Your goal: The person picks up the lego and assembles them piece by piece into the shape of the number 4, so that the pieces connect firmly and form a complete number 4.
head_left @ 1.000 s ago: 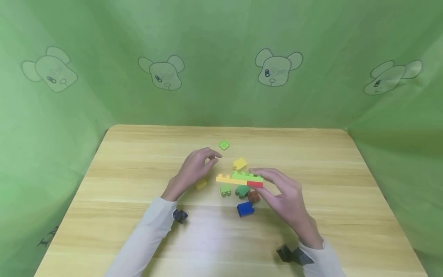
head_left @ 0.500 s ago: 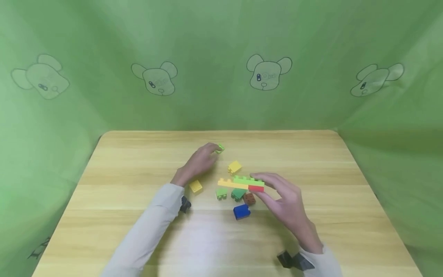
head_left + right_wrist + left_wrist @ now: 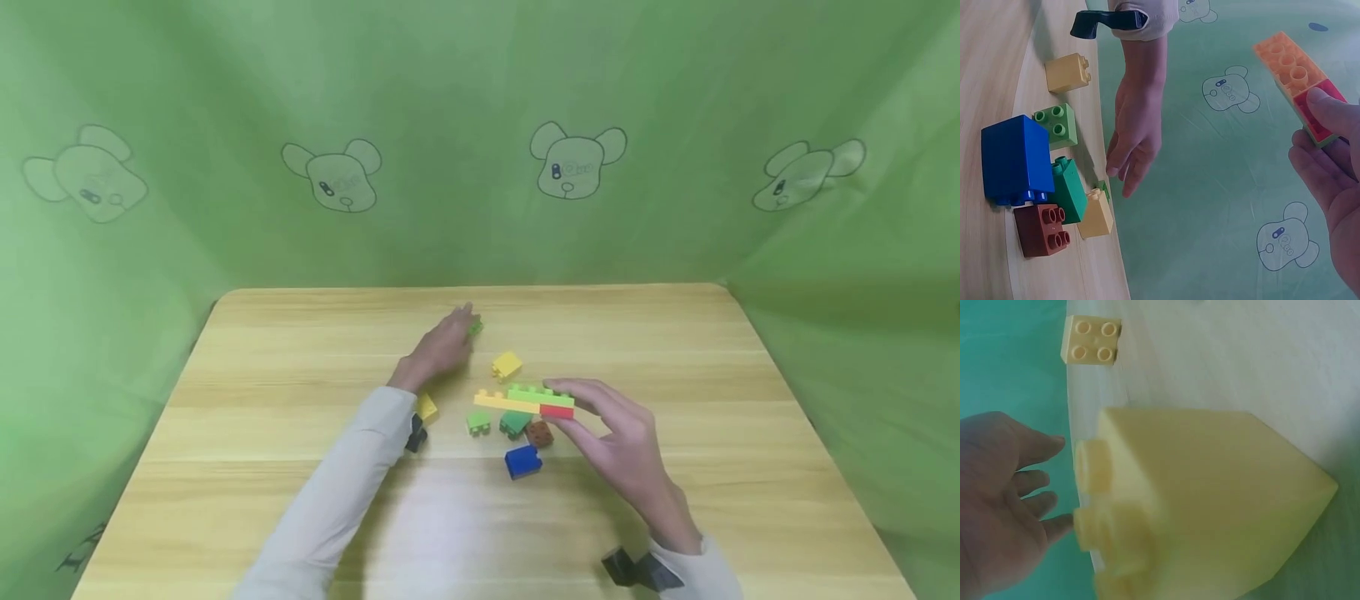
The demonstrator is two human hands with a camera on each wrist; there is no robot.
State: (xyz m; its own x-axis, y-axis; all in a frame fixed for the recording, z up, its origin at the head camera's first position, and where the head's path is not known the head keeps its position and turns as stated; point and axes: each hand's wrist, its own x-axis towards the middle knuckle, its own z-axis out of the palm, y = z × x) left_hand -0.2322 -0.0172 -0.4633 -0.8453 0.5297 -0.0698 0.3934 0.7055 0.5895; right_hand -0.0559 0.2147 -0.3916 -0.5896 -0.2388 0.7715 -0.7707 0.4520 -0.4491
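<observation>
Fingers and thumb of the right hand (image 3: 622, 437) pinch the red end of a brick strip (image 3: 517, 403), raised off the table (image 3: 300, 350) and, from the head view, just past the blue brick (image 3: 522, 461). The left hand (image 3: 441, 348), fingers loosely extended, is well beyond that brick at a small green piece (image 3: 477, 326), though contact is hard to tell. A brown brick (image 3: 539, 433) lies just past the blue one.

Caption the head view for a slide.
Right hand holds joined bricks above the table; left hand beside a light-green piece.
</observation>
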